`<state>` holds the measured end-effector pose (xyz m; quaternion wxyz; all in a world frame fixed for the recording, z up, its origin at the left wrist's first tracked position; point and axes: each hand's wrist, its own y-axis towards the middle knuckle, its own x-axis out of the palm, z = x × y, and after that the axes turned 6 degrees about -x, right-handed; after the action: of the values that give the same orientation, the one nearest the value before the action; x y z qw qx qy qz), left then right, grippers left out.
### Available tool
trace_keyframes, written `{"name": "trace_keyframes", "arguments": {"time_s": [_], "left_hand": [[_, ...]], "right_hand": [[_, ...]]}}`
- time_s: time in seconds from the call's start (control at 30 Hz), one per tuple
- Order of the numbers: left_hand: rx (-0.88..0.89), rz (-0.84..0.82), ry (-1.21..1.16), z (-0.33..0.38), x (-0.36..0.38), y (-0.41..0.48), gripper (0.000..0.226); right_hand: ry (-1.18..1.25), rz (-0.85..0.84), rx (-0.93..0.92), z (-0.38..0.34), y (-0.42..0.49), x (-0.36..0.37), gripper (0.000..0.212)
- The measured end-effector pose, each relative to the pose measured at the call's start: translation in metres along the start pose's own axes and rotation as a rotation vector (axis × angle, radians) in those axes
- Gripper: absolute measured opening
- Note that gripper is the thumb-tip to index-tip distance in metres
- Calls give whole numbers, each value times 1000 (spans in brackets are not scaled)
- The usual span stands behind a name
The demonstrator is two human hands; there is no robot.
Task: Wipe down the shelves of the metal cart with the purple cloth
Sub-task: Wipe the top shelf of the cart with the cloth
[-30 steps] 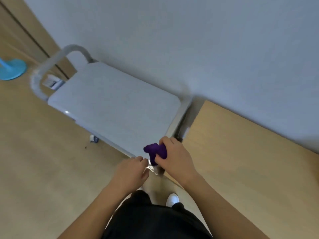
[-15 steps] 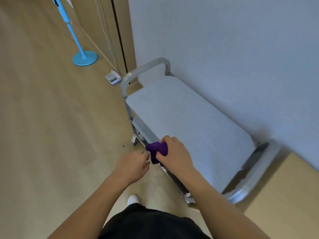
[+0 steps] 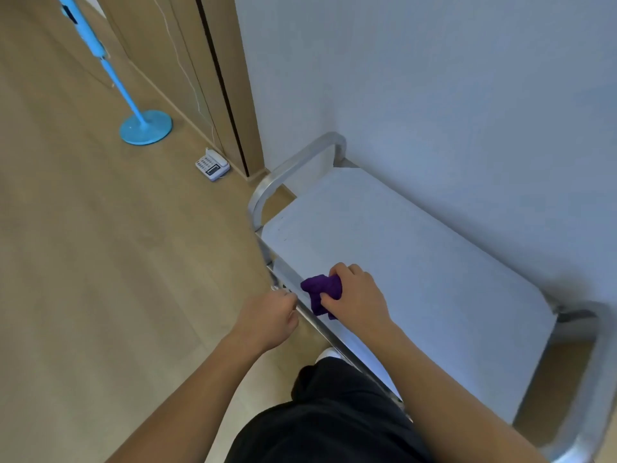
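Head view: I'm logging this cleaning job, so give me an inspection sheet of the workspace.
Surface: grey top shelf of the cart, against the wall.
Job's things: purple cloth bunched at the shelf's front edge.
Clutter: phone and blue stand on the floor.
Hands: right hand grips the cloth; left hand curled by the cart's front rail, grip unclear.
Cables: thin white cord down the door.
Surroundings: wooden floor, pale wall.

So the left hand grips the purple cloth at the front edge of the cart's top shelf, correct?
Not quite: the head view shows the right hand gripping the purple cloth at the front edge of the cart's top shelf. The left hand is beside it, curled, without the cloth.
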<state>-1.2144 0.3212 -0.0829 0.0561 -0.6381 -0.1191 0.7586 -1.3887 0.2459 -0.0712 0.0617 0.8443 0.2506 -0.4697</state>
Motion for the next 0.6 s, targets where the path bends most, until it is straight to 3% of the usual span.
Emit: {"name": "trace_keyframes", "arguments": {"time_s": [0.3, 0.5, 0.6], "left_hand": [[69, -95, 24, -27, -23, 113, 23], [209, -170, 69, -39, -31, 168, 22], [289, -112, 31, -42, -31, 194, 30]], "right_hand": [[-103, -60, 110, 15, 88, 6, 37], [-59, 18, 258, 8, 120, 12, 40], [-17, 72, 348, 0, 135, 15, 42]]}}
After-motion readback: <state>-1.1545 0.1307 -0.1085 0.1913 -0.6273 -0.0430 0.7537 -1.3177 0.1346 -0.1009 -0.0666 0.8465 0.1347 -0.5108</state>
